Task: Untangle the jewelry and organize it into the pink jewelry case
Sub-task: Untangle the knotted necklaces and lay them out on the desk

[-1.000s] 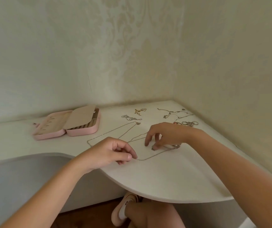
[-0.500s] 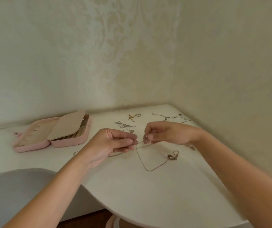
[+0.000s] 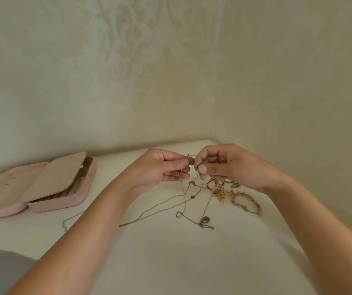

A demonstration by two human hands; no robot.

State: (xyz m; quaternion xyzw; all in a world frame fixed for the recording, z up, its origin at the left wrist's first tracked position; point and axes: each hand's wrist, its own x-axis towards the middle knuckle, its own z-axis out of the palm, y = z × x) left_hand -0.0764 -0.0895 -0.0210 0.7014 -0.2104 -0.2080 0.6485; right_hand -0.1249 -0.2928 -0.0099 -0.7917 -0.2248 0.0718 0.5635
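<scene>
On the white table (image 3: 170, 262), nearest the person and well below the fingertips, an oval pendant (image 3: 205, 219) lies on a thin chain (image 3: 183, 189). The chain's loops trail left under the left forearm and rise toward the fingers. Just below and right of the right fingers lies a pink bead bracelet (image 3: 248, 202), with a small heap of gold pieces (image 3: 219, 194) and rings (image 3: 219, 182) between it and the chain. Above these both hands hover, fingertips almost touching: the left hand (image 3: 162, 169) pinches a hanging strand of the chain between thumb and forefinger, and the right hand (image 3: 224, 167) pinches the raised part likewise. Far left of the fingers the pink jewelry case (image 3: 64, 204) lies open, a beige flap (image 3: 51, 177) folded over its right half. Beyond the fingers stands a patterned wall (image 3: 170, 71).
</scene>
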